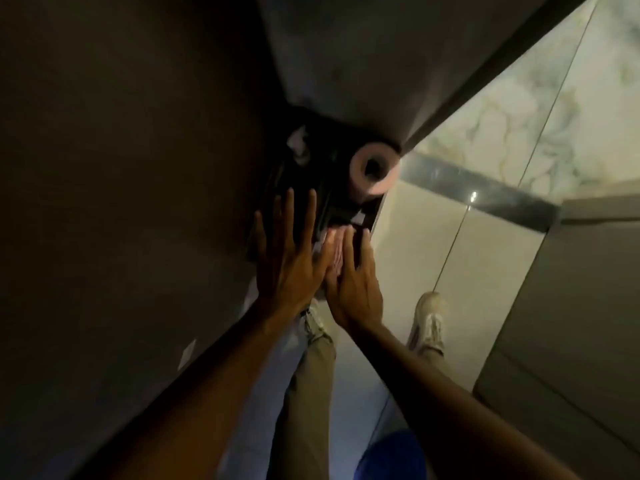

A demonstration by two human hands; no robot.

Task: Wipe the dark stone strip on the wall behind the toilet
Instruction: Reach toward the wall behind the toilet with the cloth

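The dark stone strip (485, 195) runs along the pale marbled wall at the right, with a glint of light on it. Both my hands are well left of it, at a black paper holder (311, 174) that carries a pink toilet roll (372, 168). My left hand (291, 258) lies flat against the holder with its fingers spread and holds nothing. My right hand (353, 285) is just beside it, fingers closed around a pale pink piece of tissue paper (333, 247) below the roll. The scene is dim and blurred.
A dark partition wall (121, 168) fills the left side. A grey panel (571, 306) stands at the right. My legs in beige trousers and pale shoes (429, 320) stand on the light floor. A blue object (391, 455) lies at the bottom.
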